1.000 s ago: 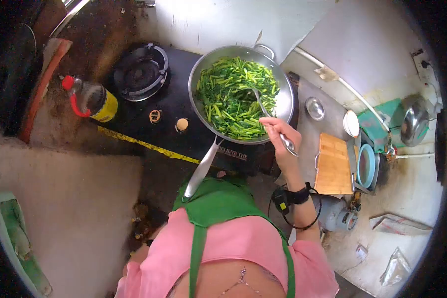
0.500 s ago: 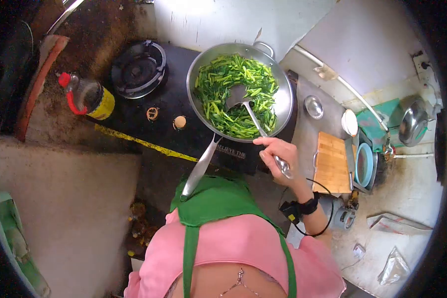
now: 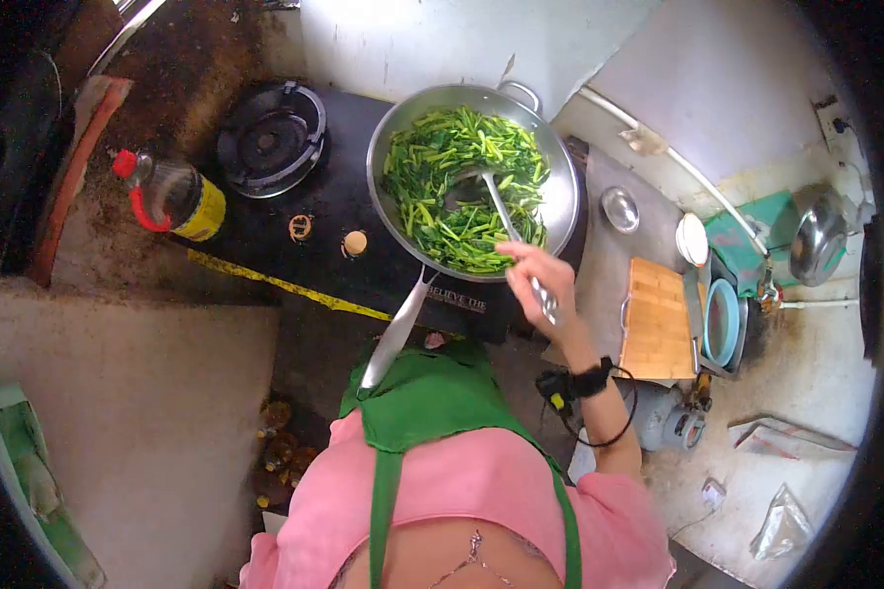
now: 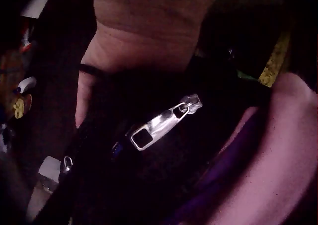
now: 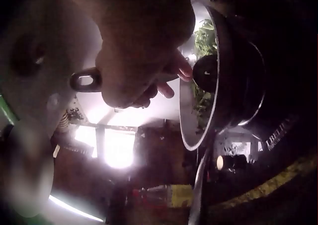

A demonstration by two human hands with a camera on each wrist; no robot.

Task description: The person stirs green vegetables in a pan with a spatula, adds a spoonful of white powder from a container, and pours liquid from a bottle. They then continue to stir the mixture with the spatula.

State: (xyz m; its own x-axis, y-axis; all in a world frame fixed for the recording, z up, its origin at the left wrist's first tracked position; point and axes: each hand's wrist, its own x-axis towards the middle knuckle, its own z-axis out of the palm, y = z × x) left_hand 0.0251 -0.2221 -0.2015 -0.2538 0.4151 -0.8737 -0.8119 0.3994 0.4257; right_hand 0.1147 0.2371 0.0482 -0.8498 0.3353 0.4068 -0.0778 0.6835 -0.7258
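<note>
A metal spatula (image 3: pixel 499 208) slants into a steel wok (image 3: pixel 376 147), its blade partly buried among chopped leafy greens (image 3: pixel 427 221). My right hand (image 3: pixel 543 287) grips the handle just beyond the wok's near rim, the handle's end poking out past the palm. In the right wrist view this hand (image 5: pixel 144 61) is dark, with the wok's rim (image 5: pixel 217 96) beside the fingertips. My left hand (image 4: pixel 144 41) shows only in the left wrist view, next to black material with a metal zipper pull (image 4: pixel 159 128). Its fingers are mostly hidden in shadow.
The wok's long handle (image 3: pixel 398 339) points toward the green apron (image 3: pixel 432 393). Left of the wok are a bare burner (image 3: pixel 273 142) and a bottle with a red cap (image 3: pixel 182 201). On the right lie a wooden cutting board (image 3: pixel 655 319), a metal bowl (image 3: pixel 620 209) and a blue basin (image 3: pixel 722 324).
The right hand first drew the spatula toward the wok's near side, showing its blade, then moved slightly up and left. The blade is now partly covered by greens again.
</note>
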